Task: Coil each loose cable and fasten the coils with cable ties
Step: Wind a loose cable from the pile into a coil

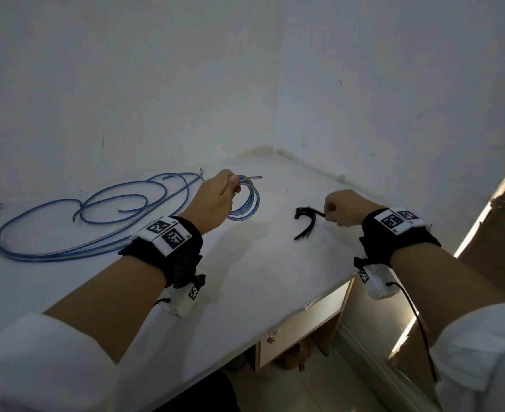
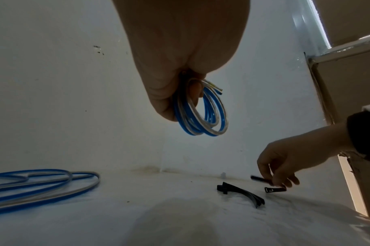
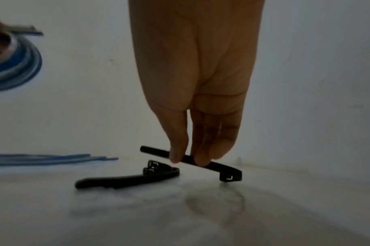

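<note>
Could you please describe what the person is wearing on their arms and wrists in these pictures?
Both forearms are bare, with white sleeves pushed up towards the elbows. Each wrist carries a broad black band topped by white plates printed with square black-and-white markers. A small white camera unit hangs beneath each band, and a thin black cable runs from the right one. The left hand and right hand are ungloved.

From the left wrist we look down past our left hand (image 2: 179,55), whose fingers curl round a small coil of blue and clear cable (image 2: 200,114) — it hangs well above the white table (image 2: 137,216). At the lower left more loose blue cable (image 2: 53,184) lies in long loops on the surface. To the right, our right hand (image 2: 285,159) reaches down and pinches one black cable tie (image 2: 261,179) at the fingertips, its head end just off the table. Beside it a small bunch of black cable ties (image 2: 240,193) rests — near the held one, not touching it.
</note>
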`<act>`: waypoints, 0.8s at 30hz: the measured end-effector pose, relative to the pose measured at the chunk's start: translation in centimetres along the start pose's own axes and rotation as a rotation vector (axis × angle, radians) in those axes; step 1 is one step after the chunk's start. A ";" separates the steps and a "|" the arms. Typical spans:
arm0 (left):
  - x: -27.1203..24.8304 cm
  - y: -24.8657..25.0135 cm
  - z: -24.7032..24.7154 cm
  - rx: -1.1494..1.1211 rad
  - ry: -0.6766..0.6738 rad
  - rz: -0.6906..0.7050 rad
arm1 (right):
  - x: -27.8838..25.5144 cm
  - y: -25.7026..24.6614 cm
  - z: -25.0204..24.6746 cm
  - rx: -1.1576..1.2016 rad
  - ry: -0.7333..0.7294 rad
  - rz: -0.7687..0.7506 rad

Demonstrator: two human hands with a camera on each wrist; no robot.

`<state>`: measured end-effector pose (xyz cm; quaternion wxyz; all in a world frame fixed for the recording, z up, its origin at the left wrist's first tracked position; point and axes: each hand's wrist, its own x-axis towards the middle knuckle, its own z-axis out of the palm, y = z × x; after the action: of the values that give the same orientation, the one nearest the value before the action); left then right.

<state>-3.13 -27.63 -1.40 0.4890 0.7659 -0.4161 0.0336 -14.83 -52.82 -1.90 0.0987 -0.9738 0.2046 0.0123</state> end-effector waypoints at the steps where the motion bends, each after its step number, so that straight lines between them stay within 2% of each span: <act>1: 0.0 -0.1 -0.2 0.009 0.007 -0.007 | 0.0 -0.6 -0.3 0.144 0.057 -0.014; 4: -0.1 -0.5 -0.9 0.006 0.017 -0.044 | -0.4 -3.8 -1.6 0.628 0.156 -0.112; 6: -0.3 -1.0 -1.7 0.011 0.031 -0.052 | -1.1 -6.8 -2.4 0.877 0.128 -0.231; 8: -0.6 -1.4 -2.8 0.020 0.062 -0.070 | -1.6 -9.8 -2.8 1.029 0.072 -0.347; 11: -1.2 -1.7 -4.8 0.000 0.116 -0.109 | -1.6 -13.6 -2.5 1.147 -0.024 -0.457; 16: -2.4 -2.7 -8.5 0.080 0.214 -0.100 | -1.1 -19.6 -1.2 1.202 -0.128 -0.561; 24: -4.7 -4.6 -14.3 0.142 0.296 -0.164 | 0.1 -26.9 -0.1 1.334 -0.046 -0.733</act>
<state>2.02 -12.92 0.53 0.4909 0.8165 -0.2721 0.1353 -3.92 -28.76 3.24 0.6684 -0.7129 -0.1700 -0.1270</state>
